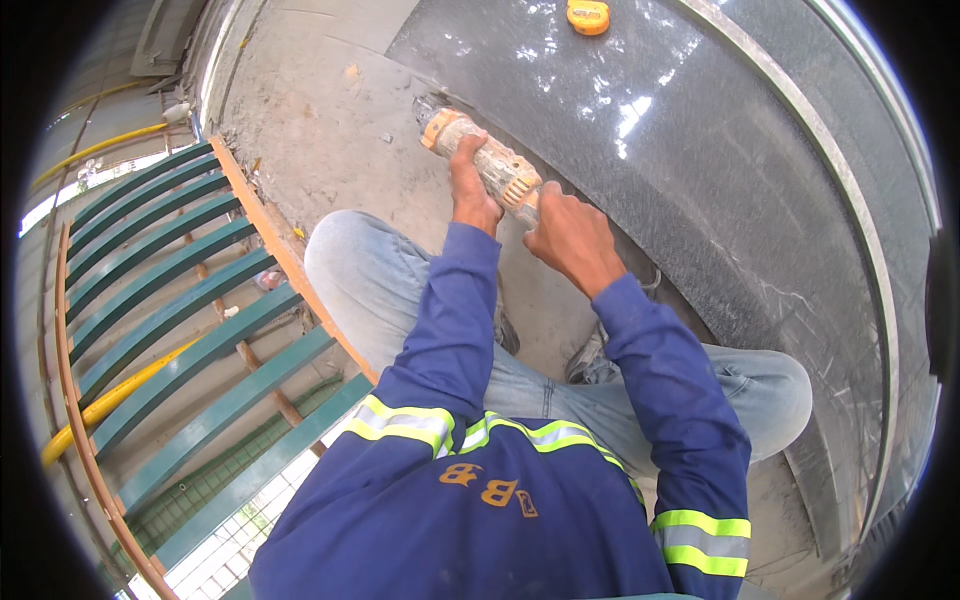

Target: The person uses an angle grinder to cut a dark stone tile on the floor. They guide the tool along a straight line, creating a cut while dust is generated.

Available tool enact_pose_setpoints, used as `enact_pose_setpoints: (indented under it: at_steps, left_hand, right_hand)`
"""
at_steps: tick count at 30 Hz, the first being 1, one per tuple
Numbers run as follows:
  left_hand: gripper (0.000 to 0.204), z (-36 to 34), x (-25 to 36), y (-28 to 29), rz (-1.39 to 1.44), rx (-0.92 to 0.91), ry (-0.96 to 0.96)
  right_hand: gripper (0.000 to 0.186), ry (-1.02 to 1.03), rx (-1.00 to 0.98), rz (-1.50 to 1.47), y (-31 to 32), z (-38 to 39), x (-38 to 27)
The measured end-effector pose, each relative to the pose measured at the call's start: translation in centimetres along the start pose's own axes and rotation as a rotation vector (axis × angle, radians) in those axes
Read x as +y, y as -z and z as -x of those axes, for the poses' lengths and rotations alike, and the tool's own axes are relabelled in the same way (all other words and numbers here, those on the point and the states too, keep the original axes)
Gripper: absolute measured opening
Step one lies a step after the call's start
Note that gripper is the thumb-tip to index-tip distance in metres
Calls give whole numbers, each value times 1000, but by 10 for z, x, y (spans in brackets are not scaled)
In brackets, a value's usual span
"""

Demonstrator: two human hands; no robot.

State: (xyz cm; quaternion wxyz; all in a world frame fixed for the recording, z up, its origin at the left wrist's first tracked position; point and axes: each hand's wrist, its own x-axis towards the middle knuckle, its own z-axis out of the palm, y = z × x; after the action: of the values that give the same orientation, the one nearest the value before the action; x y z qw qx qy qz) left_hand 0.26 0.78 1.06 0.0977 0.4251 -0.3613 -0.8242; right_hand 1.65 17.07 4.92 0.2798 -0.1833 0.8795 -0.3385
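Note:
Both my hands hold a dusty yellow-orange power tool (pixel 492 166) that looks like an angle grinder. My left hand (pixel 473 187) is wrapped round the front part of its body. Closed round the rear end is my right hand (pixel 575 238). The tool slants from upper left to lower right, its head (pixel 428 108) beside the edge of a dark polished stone slab (pixel 690 190). Whether the head touches the slab or the floor, I cannot tell. The disc is not clearly visible.
An orange tape measure (pixel 588 16) lies on the slab's far part. To my left stands a slatted green frame (pixel 215 290) with a brown edge, and a yellow pipe (pixel 120 395) shows through it. Dusty concrete floor (pixel 330 120) lies ahead. My bent knees flank my arms.

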Motion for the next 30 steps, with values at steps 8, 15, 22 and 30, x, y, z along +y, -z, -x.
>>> enact_pose_setpoints:
  at_steps: [8, 15, 22, 30]
  left_hand:
    - [37, 12, -3, -7, 41, -18, -1]
    - [43, 30, 25, 2, 49, -52, -191]
    - [46, 38, 31, 33, 180, 6, -196]
    - [41, 32, 6, 14, 235, 10, -79]
  right_hand:
    - [37, -24, -32, 30, 11, 9, -4]
    - [38, 129, 11, 18, 21, 20, -24]
    - [41, 107, -43, 114, 3, 22, -48]
    - [44, -55, -29, 238, 14, 29, -42]
